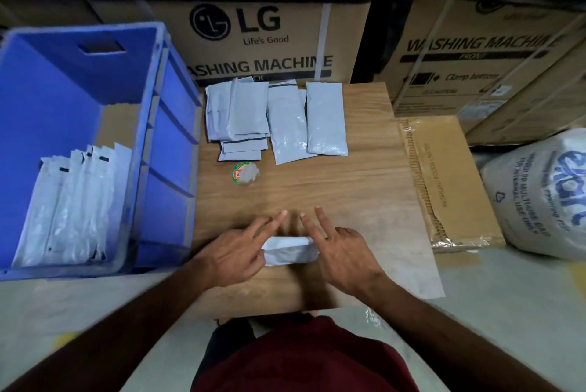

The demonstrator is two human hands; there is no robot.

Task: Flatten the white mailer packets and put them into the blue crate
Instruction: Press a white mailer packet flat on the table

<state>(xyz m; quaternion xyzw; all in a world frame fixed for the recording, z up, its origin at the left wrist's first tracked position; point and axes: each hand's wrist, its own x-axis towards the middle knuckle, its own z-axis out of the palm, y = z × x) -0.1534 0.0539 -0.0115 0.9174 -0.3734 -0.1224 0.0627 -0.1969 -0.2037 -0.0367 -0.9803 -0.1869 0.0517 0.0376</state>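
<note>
Nearest us, both hands work one white mailer packet (290, 250) at the surface's (364, 188) near edge. Our left hand (236, 249) and right hand (344, 252) pinch its ends, index and middle fingers extended. We judge pressing outward from the middle would flatten it best. More packets (276, 117) wait at the far edge. Off the left edge, the blue crate (171, 125) already holds flattened packets (73, 204) standing on end.

Person seen from above. Dark maroon top (304, 356) covers the torso, plain, no print visible. Dark trousers or shorts (228, 341) show just below it. Both forearms bare back from the left hand (234, 252) and right hand (345, 255); no sleeves reach the wrists.
</note>
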